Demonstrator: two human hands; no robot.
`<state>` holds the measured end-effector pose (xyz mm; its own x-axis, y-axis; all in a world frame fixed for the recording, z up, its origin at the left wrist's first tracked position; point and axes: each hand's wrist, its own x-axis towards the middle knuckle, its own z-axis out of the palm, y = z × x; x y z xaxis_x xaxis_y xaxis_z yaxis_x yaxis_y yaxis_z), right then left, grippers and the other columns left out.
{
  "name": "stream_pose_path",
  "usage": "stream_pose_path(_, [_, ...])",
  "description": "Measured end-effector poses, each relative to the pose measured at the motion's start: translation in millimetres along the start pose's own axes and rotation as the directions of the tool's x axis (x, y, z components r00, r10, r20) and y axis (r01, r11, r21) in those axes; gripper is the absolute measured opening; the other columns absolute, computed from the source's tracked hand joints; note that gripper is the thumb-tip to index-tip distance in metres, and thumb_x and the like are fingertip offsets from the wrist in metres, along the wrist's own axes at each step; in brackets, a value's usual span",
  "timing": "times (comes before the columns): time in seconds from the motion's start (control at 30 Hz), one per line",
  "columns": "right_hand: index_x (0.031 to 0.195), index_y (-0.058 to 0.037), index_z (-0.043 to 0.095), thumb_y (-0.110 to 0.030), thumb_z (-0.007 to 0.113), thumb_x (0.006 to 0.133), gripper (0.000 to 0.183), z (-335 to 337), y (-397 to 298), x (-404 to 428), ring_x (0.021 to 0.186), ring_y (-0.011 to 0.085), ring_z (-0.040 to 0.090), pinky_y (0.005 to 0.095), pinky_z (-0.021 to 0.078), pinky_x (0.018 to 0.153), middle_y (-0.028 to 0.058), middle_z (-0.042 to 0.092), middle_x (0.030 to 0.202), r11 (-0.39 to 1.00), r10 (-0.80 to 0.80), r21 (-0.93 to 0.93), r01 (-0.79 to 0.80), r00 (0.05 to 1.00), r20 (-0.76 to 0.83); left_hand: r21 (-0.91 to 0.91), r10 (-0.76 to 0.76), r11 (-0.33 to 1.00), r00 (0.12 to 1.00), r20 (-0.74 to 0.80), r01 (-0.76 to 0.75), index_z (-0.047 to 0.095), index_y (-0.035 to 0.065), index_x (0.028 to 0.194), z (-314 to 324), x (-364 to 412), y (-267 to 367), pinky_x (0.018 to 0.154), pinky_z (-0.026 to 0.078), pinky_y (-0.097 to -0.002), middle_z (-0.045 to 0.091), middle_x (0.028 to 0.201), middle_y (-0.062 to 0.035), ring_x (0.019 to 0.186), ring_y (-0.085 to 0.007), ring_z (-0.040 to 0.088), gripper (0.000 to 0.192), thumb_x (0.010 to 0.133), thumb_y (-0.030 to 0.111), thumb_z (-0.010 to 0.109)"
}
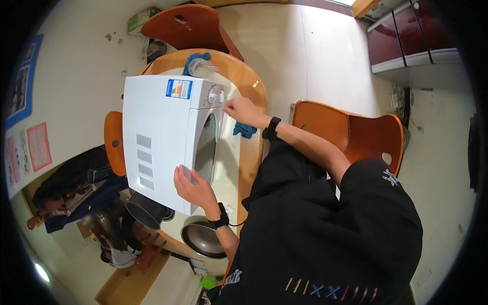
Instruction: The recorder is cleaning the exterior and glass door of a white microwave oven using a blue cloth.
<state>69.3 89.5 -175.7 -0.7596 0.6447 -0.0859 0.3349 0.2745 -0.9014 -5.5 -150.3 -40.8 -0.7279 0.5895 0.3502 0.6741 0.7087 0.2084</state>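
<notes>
A white microwave oven (pixel 160 114) stands in front of me, its top with slotted vents and an energy label facing up. My left hand (pixel 195 188) lies across the top's front edge near one end, fingers spread. Close to the dial (pixel 213 95) on the control panel is my right hand (pixel 244 111), its fingers curled together; whether they touch the panel or pinch anything is unclear. Between the hands, the dark glass door (pixel 206 152) is seen at a steep angle. A blue cloth (pixel 245 130) sits on the table just below my right hand.
The microwave stands on a wooden table (pixel 249 82) with a pale middle. Behind my right hand's end are a clear plastic container (pixel 202 68) and another blue cloth (pixel 207 56). A frying pan (pixel 204 238) and a dark pot (pixel 145 211) are at the left end. Orange chairs (pixel 322 122) surround the table.
</notes>
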Motion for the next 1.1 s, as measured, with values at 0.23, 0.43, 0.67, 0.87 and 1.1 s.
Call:
stream_pose_path(0.23, [0.096,-0.0060,0.066,-0.027,0.068,0.085,0.024,2,26,18,0.081,0.0355,0.067,0.0456,0.0506,0.073,0.0165,0.070,0.087,0.974,0.072,0.227,-0.018,0.969,-0.235,-0.045,-0.142,0.989,0.990,-0.023,0.141,0.061,-0.0013,0.124,-10,3,16,0.103,0.042,-0.0446,0.059,0.130,-0.0163,0.121,-0.0355,0.054,0.033,0.092,0.006,0.060])
stream_pose_path(0.43, [0.087,-0.0053,0.058,-0.023,0.069,0.084,0.021,5,29,23,0.082,0.0352,0.062,0.0437,0.0495,0.070,0.0127,0.063,0.085,0.979,-0.185,0.029,0.200,0.945,-0.269,-0.474,-0.233,0.845,0.968,0.091,0.248,0.068,-0.0034,0.109,-22,-21,44,0.083,0.053,-0.0344,0.070,0.098,-0.0137,0.090,-0.0244,0.067,0.021,0.092,-0.002,0.056])
stream_pose_path(0.67, [0.093,-0.0060,0.062,-0.018,0.069,0.084,0.016,-2,24,23,0.081,0.0318,0.064,0.0406,0.0523,0.070,0.0097,0.064,0.089,0.938,-0.332,-0.187,0.292,0.912,-0.243,-0.446,-0.055,0.891,0.995,0.088,0.089,0.069,-0.0035,0.103,-15,-47,47,0.072,0.054,-0.0302,0.070,0.087,-0.0118,0.077,-0.0191,0.066,0.018,0.091,-0.004,0.056])
stream_pose_path(0.87, [0.093,-0.0075,0.061,-0.013,0.067,0.082,0.014,-3,23,30,0.078,0.0290,0.064,0.0403,0.0521,0.068,0.0091,0.061,0.086,0.815,-0.517,-0.400,0.418,0.837,-0.180,-0.432,-0.142,0.883,0.981,0.131,0.185,0.070,-0.0018,0.101,-11,-69,38,0.070,0.053,-0.0299,0.071,0.085,-0.0113,0.075,-0.0184,0.068,0.017,0.091,-0.003,0.057])
stream_pose_path(1.1, [0.092,-0.0086,0.057,-0.010,0.067,0.082,0.014,-11,30,39,0.078,0.0284,0.064,0.0397,0.0512,0.070,0.0087,0.059,0.085,0.731,-0.606,-0.444,0.518,0.792,-0.075,-0.440,-0.196,0.868,0.973,0.123,0.230,0.070,-0.0014,0.103,-11,-73,37,0.071,0.053,-0.0306,0.071,0.085,-0.0118,0.075,-0.0192,0.068,0.018,0.090,-0.003,0.058])
